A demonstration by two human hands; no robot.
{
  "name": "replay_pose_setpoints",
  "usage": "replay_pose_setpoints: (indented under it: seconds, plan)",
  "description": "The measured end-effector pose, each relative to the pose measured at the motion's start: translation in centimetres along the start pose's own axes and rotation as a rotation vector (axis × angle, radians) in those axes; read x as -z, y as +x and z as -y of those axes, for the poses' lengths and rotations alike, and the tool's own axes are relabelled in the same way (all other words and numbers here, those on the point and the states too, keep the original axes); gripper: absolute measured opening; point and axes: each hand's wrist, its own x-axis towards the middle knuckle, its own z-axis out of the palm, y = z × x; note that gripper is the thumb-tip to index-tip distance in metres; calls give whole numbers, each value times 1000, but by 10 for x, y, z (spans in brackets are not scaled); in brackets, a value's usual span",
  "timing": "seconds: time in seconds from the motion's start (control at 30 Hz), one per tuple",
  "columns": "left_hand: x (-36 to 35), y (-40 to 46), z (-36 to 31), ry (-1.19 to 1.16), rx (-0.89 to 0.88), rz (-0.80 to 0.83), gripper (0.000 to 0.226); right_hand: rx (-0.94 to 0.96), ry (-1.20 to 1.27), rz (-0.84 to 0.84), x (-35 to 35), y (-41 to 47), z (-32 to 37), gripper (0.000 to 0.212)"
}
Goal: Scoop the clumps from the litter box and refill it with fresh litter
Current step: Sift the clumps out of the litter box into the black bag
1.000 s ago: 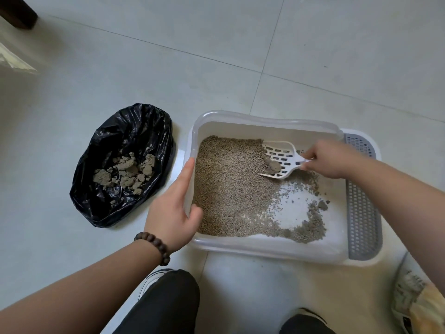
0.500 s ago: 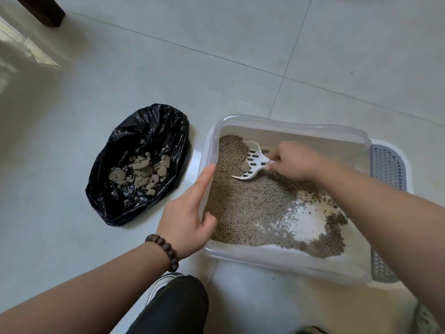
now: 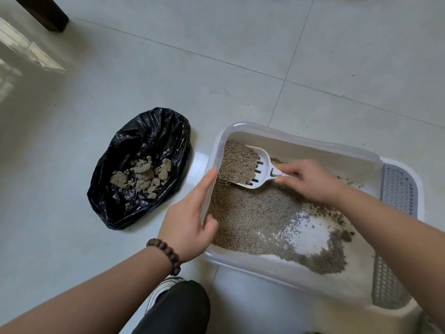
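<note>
A white litter box (image 3: 277,267) sits on the tiled floor, holding grey-brown litter (image 3: 250,213) with a bare patch of white bottom at the right. My right hand (image 3: 310,180) grips the handle of a white slotted scoop (image 3: 261,169), whose blade is heaped with litter in the box's far left corner. My left hand (image 3: 190,218) clasps the box's left rim, thumb inside. A black trash bag (image 3: 144,169) lies open to the left, with several pale clumps (image 3: 142,175) in it.
A grey perforated step mat (image 3: 398,189) runs along the box's right side. A dark furniture leg (image 3: 45,13) stands at the top left. My knee (image 3: 178,309) and shoe (image 3: 160,291) are at the bottom, close to the box's near rim.
The scoop has travelled left across the box into the far left corner and is now loaded with litter. My left hand has kept its hold on the rim.
</note>
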Motion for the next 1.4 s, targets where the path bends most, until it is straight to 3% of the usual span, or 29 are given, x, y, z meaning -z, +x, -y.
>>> replay_pose_setpoints:
  seconds: [0.17, 0.47, 0.9, 1.4]
  plan:
    - [-3, 1, 3, 31, -18, -44, 82, 28, 84, -133, -6, -30, -25, 38]
    - [-8, 0, 8, 60, -57, -47, 82, 75, 4, -246, -8, -53, -30, 40]
    - [-11, -1, 9, 23, -31, -63, 82, 18, -251, -107, -2, -75, -21, 39]
    - [-12, -1, 9, 19, 1, -84, 82, -24, -146, -180, -20, -88, -12, 38]
